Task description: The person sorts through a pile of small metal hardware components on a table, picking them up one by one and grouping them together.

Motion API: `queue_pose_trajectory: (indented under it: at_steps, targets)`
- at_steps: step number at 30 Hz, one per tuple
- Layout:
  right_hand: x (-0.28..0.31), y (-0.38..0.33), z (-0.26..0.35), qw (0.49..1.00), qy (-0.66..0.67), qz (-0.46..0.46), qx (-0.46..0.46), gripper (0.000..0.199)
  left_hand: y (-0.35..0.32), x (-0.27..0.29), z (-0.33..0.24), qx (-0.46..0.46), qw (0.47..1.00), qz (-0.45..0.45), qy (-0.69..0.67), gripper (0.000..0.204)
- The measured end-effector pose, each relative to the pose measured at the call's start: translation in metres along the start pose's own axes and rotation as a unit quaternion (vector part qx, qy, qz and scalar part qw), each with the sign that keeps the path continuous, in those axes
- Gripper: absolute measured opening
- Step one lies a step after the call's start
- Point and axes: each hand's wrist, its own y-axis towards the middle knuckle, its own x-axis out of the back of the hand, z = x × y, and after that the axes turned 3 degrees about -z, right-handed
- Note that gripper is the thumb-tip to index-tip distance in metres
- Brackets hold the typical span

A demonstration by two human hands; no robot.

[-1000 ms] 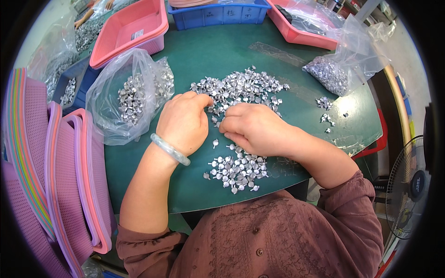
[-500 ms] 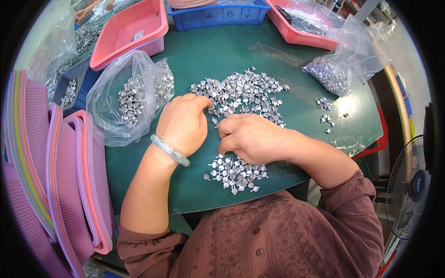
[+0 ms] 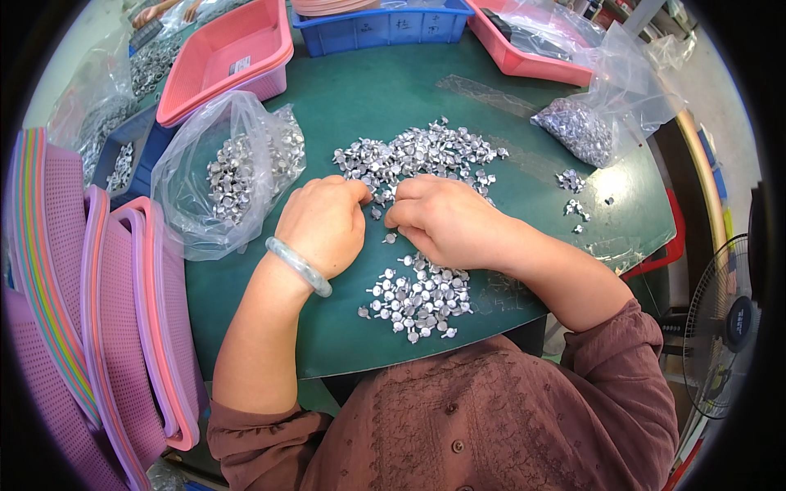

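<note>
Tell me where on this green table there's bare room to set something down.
Bare green table lies between the blue bin and the far pile of metal parts, and right of the near pile. Crowded around both hands.

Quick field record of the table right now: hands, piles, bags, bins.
left hand: curled, fingertips at the near edge of the big pile
right hand: curled, beside left hand, between the two piles
big pile: small silver parts, loose on green table
small pile: same parts, near the person
bags: one left, one right, both holding parts
bins: pink, blue
</note>
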Motion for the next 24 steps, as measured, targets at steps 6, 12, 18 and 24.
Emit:
queue_pose_trajectory:
  at_steps: [6,12,18,24]
  targets:
    - [-0.001,-0.001,-0.003,1.000,0.004,-0.004,0.005,0.013,0.000,-0.001,0.001,-0.006,1.000,-0.004,0.004,0.021]
    - [-0.011,-0.001,-0.002,0.999,-0.012,0.000,0.032,0.007,0.000,-0.003,0.003,-0.009,1.000,-0.013,-0.007,0.019]
    - [-0.013,-0.001,-0.006,0.994,-0.024,-0.023,0.100,0.008,0.001,-0.003,0.003,-0.020,0.999,-0.017,-0.021,0.016]
    - [0.000,-0.004,-0.009,0.990,0.014,-0.002,0.140,0.010,0.000,-0.003,0.000,-0.028,0.999,-0.007,-0.033,0.014]
